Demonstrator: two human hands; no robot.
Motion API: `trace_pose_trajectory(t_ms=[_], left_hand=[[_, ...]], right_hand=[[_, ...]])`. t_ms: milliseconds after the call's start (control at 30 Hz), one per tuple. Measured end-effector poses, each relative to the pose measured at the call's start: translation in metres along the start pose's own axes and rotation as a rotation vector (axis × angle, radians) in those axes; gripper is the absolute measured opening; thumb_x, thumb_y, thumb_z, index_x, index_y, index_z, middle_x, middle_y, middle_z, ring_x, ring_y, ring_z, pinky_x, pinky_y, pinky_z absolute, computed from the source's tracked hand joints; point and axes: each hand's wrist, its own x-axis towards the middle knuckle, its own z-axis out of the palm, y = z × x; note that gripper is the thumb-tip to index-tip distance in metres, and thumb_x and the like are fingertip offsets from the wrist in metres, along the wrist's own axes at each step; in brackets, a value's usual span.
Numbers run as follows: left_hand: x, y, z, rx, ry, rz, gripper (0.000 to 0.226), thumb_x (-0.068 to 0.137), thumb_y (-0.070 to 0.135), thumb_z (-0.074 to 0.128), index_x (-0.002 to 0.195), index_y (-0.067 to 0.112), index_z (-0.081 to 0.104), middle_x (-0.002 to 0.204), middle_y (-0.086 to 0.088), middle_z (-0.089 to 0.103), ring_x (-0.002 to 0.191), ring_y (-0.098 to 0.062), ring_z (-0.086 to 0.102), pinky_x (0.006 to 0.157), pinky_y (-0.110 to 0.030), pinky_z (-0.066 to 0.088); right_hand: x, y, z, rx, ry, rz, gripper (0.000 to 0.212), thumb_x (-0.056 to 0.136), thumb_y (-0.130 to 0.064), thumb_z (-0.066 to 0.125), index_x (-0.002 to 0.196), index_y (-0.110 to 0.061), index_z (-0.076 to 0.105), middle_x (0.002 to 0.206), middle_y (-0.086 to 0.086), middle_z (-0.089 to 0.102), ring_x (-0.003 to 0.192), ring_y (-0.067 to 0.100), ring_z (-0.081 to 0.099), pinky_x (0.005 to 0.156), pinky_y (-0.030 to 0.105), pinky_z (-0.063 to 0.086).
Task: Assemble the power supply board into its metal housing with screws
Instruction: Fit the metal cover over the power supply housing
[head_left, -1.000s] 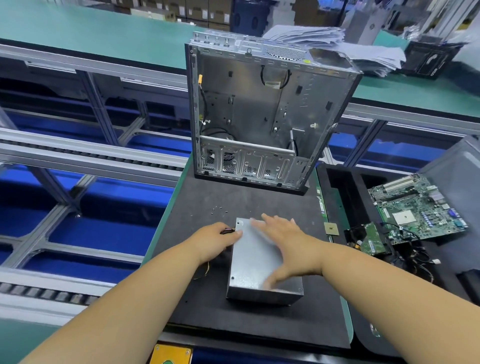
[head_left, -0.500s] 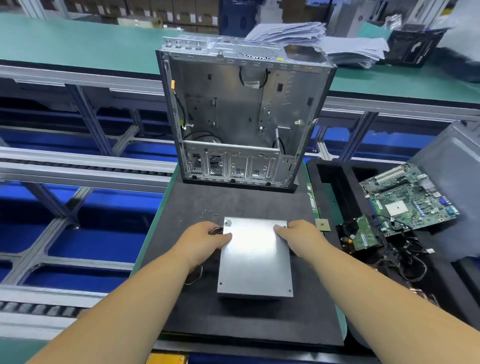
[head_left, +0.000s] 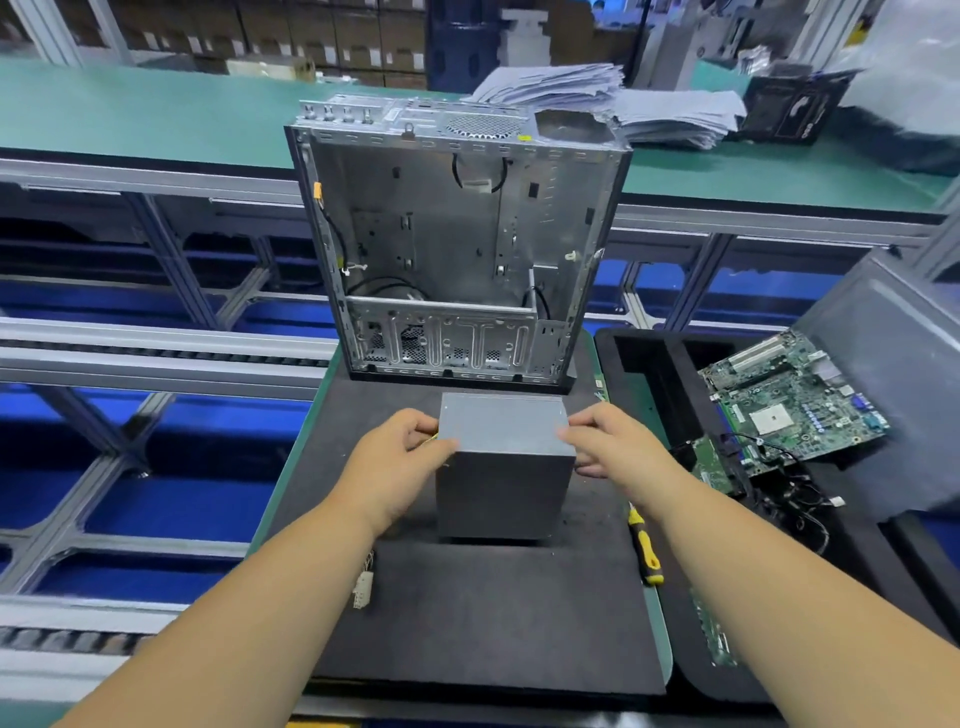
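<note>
Both hands, left (head_left: 396, 457) and right (head_left: 613, 446), grip opposite sides of the metal box (head_left: 501, 465), tipped upright on the mat (head_left: 483, 613) just before the open case (head_left: 457, 244), presumably for turning it toward installation.

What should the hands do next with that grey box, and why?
Probably carry the grey box forward into the open metal case. Left hand and right hand grip its sides, and the case stands open just behind it.
</note>
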Motion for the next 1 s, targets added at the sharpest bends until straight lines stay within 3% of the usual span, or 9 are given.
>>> trace_pose_trajectory(t_ms=[100, 200, 300, 367, 500, 700, 800, 900, 1000], left_hand=[[0.004, 0.009, 0.002, 0.129, 0.086, -0.079, 0.036, 0.084, 0.057, 0.059, 0.073, 0.023, 0.057, 0.061, 0.012, 0.06, 0.062, -0.01, 0.054, 0.063, -0.03, 0.041], [0.007, 0.014, 0.01, 0.252, 0.078, -0.138, 0.036, 0.088, 0.051, 0.059, 0.075, 0.019, 0.049, 0.066, 0.004, 0.057, 0.064, -0.018, 0.051, 0.06, -0.03, 0.038], [0.01, 0.015, 0.014, 0.061, 0.058, -0.193, 0.022, 0.088, 0.042, 0.065, 0.095, 0.023, 0.057, 0.087, 0.004, 0.062, 0.077, -0.015, 0.059, 0.063, -0.028, 0.041], [0.01, 0.016, 0.013, -0.073, 0.013, -0.197, 0.024, 0.09, 0.034, 0.066, 0.112, 0.029, 0.058, 0.098, 0.004, 0.063, 0.085, -0.011, 0.062, 0.062, -0.02, 0.043], [0.014, 0.02, 0.013, -0.257, -0.104, -0.221, 0.025, 0.095, 0.012, 0.06, 0.119, 0.02, 0.062, 0.108, -0.001, 0.067, 0.09, -0.013, 0.066, 0.072, -0.021, 0.05], [0.018, 0.023, 0.013, -0.304, -0.078, -0.258, 0.017, 0.092, 0.008, 0.063, 0.103, 0.019, 0.068, 0.099, -0.001, 0.071, 0.081, -0.011, 0.068, 0.062, -0.02, 0.048], [0.018, 0.023, 0.015, -0.277, -0.036, -0.243, 0.016, 0.093, 0.012, 0.063, 0.107, 0.017, 0.069, 0.1, 0.0, 0.072, 0.083, -0.013, 0.068, 0.062, -0.022, 0.048], [0.019, 0.022, 0.017, -0.22, -0.006, -0.219, 0.015, 0.094, 0.014, 0.061, 0.107, 0.017, 0.069, 0.1, 0.0, 0.071, 0.085, -0.014, 0.067, 0.064, -0.024, 0.048], [0.019, 0.021, 0.018, -0.184, 0.015, -0.204, 0.012, 0.094, 0.016, 0.061, 0.102, 0.019, 0.069, 0.099, 0.0, 0.071, 0.086, -0.016, 0.066, 0.067, -0.026, 0.05]], right_hand=[[0.0, -0.012, 0.005, -0.111, 0.069, 0.064, 0.045, 0.076, -0.059, 0.062, 0.071, -0.017, 0.046, 0.069, 0.004, 0.052, 0.055, 0.017, 0.064, 0.078, 0.046, 0.056], [0.003, -0.015, 0.013, -0.251, 0.118, 0.133, 0.042, 0.086, -0.048, 0.063, 0.065, -0.017, 0.045, 0.063, 0.003, 0.059, 0.062, 0.024, 0.059, 0.075, 0.038, 0.053], [0.003, -0.012, 0.016, -0.116, 0.093, 0.175, 0.019, 0.088, -0.037, 0.067, 0.087, -0.019, 0.062, 0.081, 0.002, 0.068, 0.068, 0.023, 0.059, 0.073, 0.035, 0.053], [0.002, -0.012, 0.017, 0.009, 0.072, 0.194, 0.024, 0.09, -0.032, 0.067, 0.111, -0.021, 0.061, 0.1, 0.005, 0.068, 0.072, 0.023, 0.06, 0.07, 0.035, 0.053], [0.0, -0.015, 0.013, 0.122, 0.009, 0.192, 0.013, 0.095, -0.018, 0.061, 0.105, -0.024, 0.065, 0.083, -0.003, 0.069, 0.048, 0.009, 0.058, 0.054, 0.02, 0.043], [0.002, -0.02, 0.009, 0.137, -0.018, 0.243, 0.024, 0.092, -0.015, 0.064, 0.075, -0.031, 0.067, 0.074, -0.006, 0.07, 0.056, 0.019, 0.058, 0.076, 0.036, 0.047], [0.004, -0.022, 0.012, 0.124, 0.026, 0.226, 0.023, 0.092, -0.015, 0.065, 0.072, -0.028, 0.068, 0.089, 0.004, 0.073, 0.072, 0.031, 0.069, 0.083, 0.037, 0.054], [0.003, -0.022, 0.016, 0.095, 0.062, 0.206, 0.02, 0.091, -0.016, 0.065, 0.074, -0.025, 0.071, 0.101, 0.012, 0.073, 0.098, 0.039, 0.068, 0.088, 0.054, 0.055], [0.006, -0.019, 0.016, 0.082, 0.068, 0.187, 0.019, 0.092, -0.017, 0.065, 0.077, -0.027, 0.072, 0.098, 0.006, 0.074, 0.095, 0.034, 0.07, 0.085, 0.052, 0.057]])
